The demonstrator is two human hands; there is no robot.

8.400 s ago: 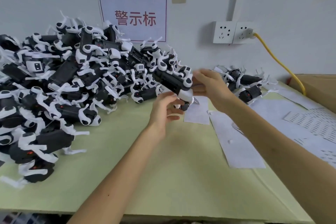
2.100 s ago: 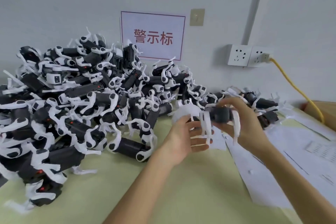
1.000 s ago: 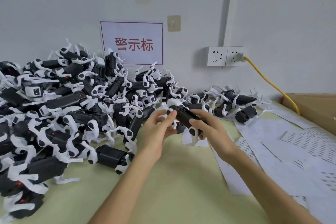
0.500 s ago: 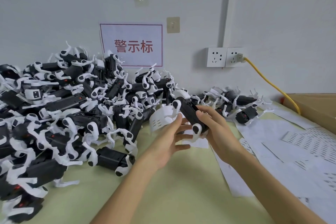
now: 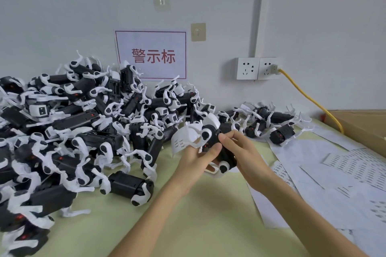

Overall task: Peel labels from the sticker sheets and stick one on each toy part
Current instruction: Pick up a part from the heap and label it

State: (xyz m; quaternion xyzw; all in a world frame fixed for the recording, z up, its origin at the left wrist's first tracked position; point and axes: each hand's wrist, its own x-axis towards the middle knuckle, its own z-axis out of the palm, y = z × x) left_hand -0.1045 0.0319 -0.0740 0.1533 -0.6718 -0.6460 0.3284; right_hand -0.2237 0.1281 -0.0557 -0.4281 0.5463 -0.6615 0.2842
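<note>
A black toy body with white legs point(image 5: 217, 148) is held above the green table point(image 5: 188, 215) between both hands. My left hand point(image 5: 194, 162) grips it from below, thumb near its red switch, and also holds a curled white sticker sheet point(image 5: 181, 140) printed with small labels. My right hand point(image 5: 240, 148) grips the toy from the right, its fingertips pinched at the top of the black body. A big heap of similar black-and-white toy parts point(image 5: 73, 131) fills the left of the table. A smaller group of toys point(image 5: 269, 123) lies behind my hands.
Used white backing sheets and sticker sheets point(image 5: 334, 173) cover the right of the table. A cardboard box point(image 5: 361, 123) stands at the far right. A yellow cable point(image 5: 309, 98) runs from the wall sockets point(image 5: 258, 68). A red-lettered paper sign point(image 5: 152, 56) hangs on the wall.
The toy has turned a little in my hands and my right fingertips have come up onto its top. The curled sticker sheet stays in my left hand.
</note>
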